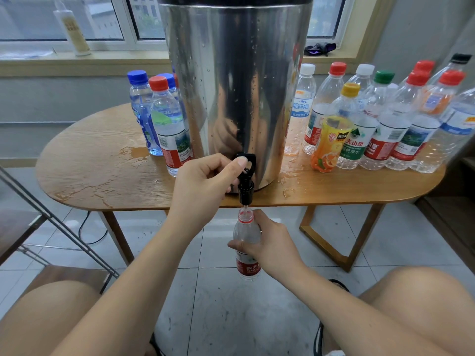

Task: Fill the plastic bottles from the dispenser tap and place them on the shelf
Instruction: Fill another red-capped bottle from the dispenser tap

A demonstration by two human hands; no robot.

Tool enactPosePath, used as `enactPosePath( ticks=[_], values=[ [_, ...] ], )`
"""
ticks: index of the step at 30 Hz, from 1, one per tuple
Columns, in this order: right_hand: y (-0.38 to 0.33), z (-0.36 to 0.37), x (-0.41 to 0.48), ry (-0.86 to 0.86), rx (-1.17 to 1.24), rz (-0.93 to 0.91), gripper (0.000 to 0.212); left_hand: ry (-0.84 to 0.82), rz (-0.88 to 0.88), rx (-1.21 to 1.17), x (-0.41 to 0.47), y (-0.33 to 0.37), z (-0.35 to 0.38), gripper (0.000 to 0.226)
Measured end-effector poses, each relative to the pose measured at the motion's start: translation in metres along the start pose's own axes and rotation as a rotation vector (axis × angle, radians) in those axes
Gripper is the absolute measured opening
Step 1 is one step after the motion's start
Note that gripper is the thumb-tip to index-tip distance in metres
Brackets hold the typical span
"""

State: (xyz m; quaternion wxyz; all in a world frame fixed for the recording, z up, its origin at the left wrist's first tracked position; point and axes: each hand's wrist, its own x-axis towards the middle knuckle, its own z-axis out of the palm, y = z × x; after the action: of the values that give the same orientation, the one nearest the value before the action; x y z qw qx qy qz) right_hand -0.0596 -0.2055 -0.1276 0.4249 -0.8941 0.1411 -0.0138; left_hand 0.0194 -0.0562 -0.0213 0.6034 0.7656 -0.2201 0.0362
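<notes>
A tall steel dispenser (236, 80) stands on the wooden table (102, 176), its black tap (246, 176) jutting over the front edge. My left hand (203, 181) grips the tap lever, thumb on top. Below the spout, my right hand (270, 242) holds an uncapped clear bottle with a red label (247, 250) upright, its red-ringed mouth right under the spout. A thin stream of water runs into it. Capped bottles stand left (164, 124) and right (372, 124) of the dispenser.
Water puddles spread over the table's left part (133, 155) and near the dispenser's base. A metal frame (51, 217) slants at the left above a brown stool. My knees flank the tiled floor below. A windowsill with a pale bottle (73, 32) lies behind.
</notes>
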Motion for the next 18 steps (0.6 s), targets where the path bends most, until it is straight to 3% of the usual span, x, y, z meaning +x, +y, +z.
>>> enactPosePath(
  ticks=[18],
  values=[
    [0.0014,0.0017,0.0024,-0.004,0.016,0.014,0.080,0.001,0.004,-0.004,-0.0002,-0.0004,0.0001,0.039]
  ],
)
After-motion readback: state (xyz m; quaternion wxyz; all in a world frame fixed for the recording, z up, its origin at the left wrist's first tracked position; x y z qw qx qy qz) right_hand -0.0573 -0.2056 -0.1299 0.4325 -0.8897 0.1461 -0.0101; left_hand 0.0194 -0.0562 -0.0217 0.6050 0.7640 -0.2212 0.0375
